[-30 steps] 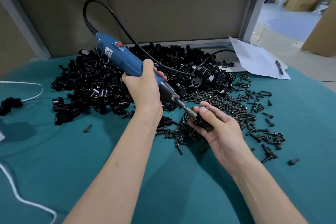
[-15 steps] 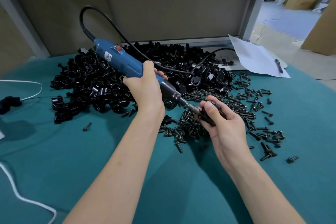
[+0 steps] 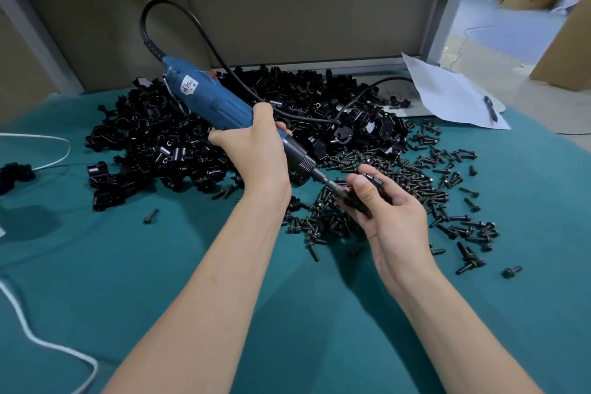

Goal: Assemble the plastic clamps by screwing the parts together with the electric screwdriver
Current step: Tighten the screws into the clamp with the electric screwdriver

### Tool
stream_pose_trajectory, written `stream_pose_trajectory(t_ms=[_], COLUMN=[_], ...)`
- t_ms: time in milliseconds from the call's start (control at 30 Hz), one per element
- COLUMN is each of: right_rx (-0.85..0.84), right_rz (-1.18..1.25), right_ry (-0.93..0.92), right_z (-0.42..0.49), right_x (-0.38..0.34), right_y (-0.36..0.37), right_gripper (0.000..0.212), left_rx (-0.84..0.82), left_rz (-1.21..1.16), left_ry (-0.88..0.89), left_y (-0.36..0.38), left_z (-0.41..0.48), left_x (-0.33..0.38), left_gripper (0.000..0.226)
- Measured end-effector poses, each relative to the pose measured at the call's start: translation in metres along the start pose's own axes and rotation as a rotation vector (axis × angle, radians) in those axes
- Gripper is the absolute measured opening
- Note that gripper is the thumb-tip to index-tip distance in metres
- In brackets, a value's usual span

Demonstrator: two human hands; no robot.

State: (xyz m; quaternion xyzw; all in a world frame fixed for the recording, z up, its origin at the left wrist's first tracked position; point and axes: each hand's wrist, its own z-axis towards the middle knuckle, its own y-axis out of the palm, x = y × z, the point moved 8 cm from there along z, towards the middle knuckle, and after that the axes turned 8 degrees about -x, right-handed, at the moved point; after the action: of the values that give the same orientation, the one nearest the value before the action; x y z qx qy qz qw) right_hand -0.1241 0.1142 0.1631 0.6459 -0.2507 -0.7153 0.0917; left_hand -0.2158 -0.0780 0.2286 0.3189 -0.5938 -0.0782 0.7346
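Glossy black plastic clamps [image 3: 224,125], matt cloth [image 3: 128,265]

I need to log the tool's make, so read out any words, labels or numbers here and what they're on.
White sticker on the blue electric screwdriver: dark print, too blurred to read.
Sheet of paper at the far right: no text visible.
No other writing shows.

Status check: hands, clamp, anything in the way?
Left hand grips blue electric screwdriver. Right hand pinches small black plastic clamp at bit tip. Loose black screws scattered beneath.
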Motion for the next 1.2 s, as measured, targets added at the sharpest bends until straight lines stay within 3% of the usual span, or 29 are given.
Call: stream_pose_trajectory(t_ms=[167, 300, 533, 633, 700, 833, 900, 967, 1033, 1100, 1200], right_rx=[0.002, -0.014, -0.033, -0.033, -0.026, -0.019, -0.051, -0.047, -0.027, -0.026, -0.053], right_rz=[0.114, 0.177, 0.212, 0.211, 0.130, -0.471, -0.514, -0.422, -0.138, 0.158, 0.349], right_ry=[0.041, 0.075, 0.143, 0.152, 0.107, -0.095, -0.131, -0.093, 0.003, 0.108, 0.174], right_z=[0.001, 0.002, 0.002, 0.001, 0.001, -0.006, -0.010, -0.011, -0.007, -0.004, -0.005], right_x=[0.004, 0.007, 0.013, 0.014, 0.010, -0.012, -0.015, -0.016, -0.011, -0.004, 0.001], right_y=[-0.001, 0.001, 0.003, 0.003, 0.001, 0.003, 0.006, 0.004, -0.001, 0.002, 0.010], right_gripper=[0.039, 0.045, 0.032, 0.038, 0.043, 0.024, 0.027, 0.033, 0.040, 0.044, 0.045], left_rx=[-0.025, -0.046, -0.101, -0.116, -0.076, 0.087, 0.167, 0.222, 0.207, 0.135, -0.035], left_rz=[0.001, -0.020, -0.051, -0.044, -0.032, -0.037, -0.087, -0.101, -0.017, 0.194, 0.578], left_ry=[0.025, 0.032, 0.031, 0.024, 0.012, -0.127, -0.226, -0.295, -0.352, -0.395, -0.388], left_y=[0.002, 0.003, 0.009, 0.009, 0.005, -0.018, -0.033, -0.051, -0.065, -0.075, -0.080], left_z=[0.001, 0.000, 0.001, 0.001, 0.001, 0.003, 0.008, 0.014, 0.016, 0.012, -0.004], left_x=[0.001, 0.003, 0.005, 0.005, 0.004, -0.010, -0.015, -0.015, -0.013, -0.012, -0.009], left_gripper=[0.049, 0.041, 0.044, 0.041, 0.044, 0.043, 0.043, 0.047, 0.048, 0.052, 0.070])
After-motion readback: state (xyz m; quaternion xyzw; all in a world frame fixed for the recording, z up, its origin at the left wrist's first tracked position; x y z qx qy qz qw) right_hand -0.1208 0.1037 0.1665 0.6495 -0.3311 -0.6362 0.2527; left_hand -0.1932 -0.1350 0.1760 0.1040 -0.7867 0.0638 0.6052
